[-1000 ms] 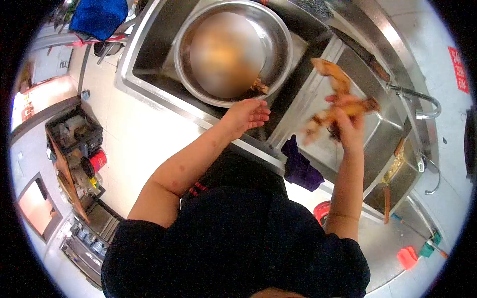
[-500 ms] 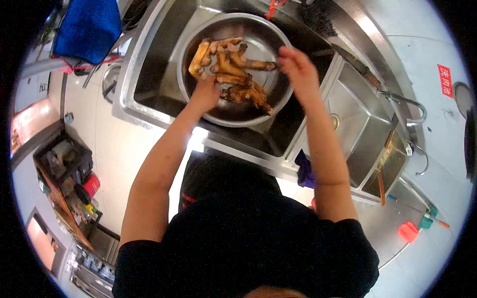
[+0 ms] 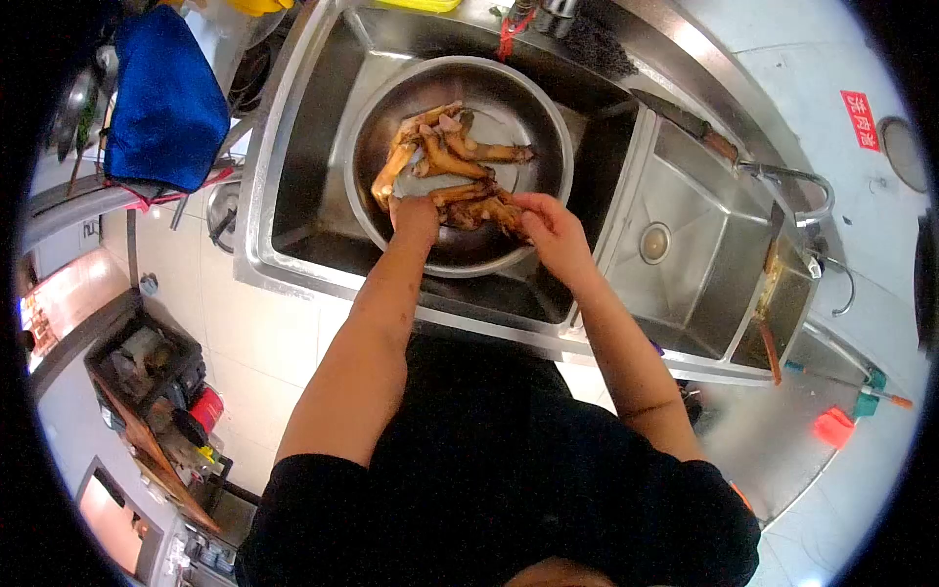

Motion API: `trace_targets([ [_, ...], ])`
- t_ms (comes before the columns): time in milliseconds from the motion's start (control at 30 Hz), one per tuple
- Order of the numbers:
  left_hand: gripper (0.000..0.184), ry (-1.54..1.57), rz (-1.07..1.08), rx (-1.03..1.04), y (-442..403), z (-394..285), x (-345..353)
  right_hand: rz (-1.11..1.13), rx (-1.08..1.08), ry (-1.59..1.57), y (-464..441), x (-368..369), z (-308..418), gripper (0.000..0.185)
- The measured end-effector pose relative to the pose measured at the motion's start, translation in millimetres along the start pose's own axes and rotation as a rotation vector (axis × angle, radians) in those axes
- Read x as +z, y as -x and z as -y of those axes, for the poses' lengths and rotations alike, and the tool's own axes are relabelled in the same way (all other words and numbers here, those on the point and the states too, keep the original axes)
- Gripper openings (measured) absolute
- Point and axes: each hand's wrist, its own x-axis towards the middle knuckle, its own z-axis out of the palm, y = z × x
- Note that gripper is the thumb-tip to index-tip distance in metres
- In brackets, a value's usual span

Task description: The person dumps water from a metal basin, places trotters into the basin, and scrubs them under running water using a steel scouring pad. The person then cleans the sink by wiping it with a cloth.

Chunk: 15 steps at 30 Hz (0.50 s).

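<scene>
Several browned meat pieces (image 3: pixel 460 157) lie in a large round steel basin (image 3: pixel 559 147), which rests in the left sink. My left hand (image 3: pixel 415 219) reaches over the basin's near-left side, its fingers closed on the left end of a dark meat piece (image 3: pixel 479 209). At the right end of that same piece, my right hand (image 3: pixel 550 227) pinches with thumb and forefinger. My left fingertips are partly hidden behind the hand.
Right of the basin is a second sink (image 3: pixel 685 284) with a drain. A knife (image 3: pixel 685 119) lies on the back ledge near a faucet (image 3: pixel 812 196). A blue cloth (image 3: pixel 166 108) hangs at the upper left, and a black crate (image 3: pixel 142 357) stands below it.
The meat piece my right hand held over the right sink is now gone from there. My right hand has moved left to the basin, then down onto the dark piece, and its fingers have closed.
</scene>
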Motion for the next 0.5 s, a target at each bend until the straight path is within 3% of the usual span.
trace_targets([
  [33, 0.040, -0.023, 0.061, -0.011, 10, -4, -9, 0.010, -0.009, 0.033, -1, -3, 3, 0.031],
  [67, 0.043, -0.002, -0.057, 0.044, 13, -4, -4, -0.043, -0.025, 0.080, -5, -4, -3, 0.032],
  [167, 0.038, 0.352, 0.153, 0.015, 7, -7, -10, -0.197, -0.092, 0.244, -22, 1, -31, 0.039],
  [233, 0.041, 0.913, 0.260, -0.110, 13, -10, -15, -0.301, -0.161, 0.387, -32, 7, -46, 0.048],
  [267, 0.043, 0.947, 0.182, -0.061, 10, -11, -4, -0.260, -0.137, 0.376, -46, 10, -80, 0.058],
  [367, 0.049, 0.986, -0.080, 0.087, -18, -12, 47, -0.141, 0.292, -0.019, -67, 29, -108, 0.057],
  [400, 0.051, 0.961, -0.188, 0.128, -40, -9, 76, -0.080, 0.202, -0.034, -59, 28, -89, 0.051],
  [500, 0.060, 0.996, -0.136, -0.037, -60, -15, 65, -0.012, -0.219, 0.179, -48, 38, -70, 0.045],
])
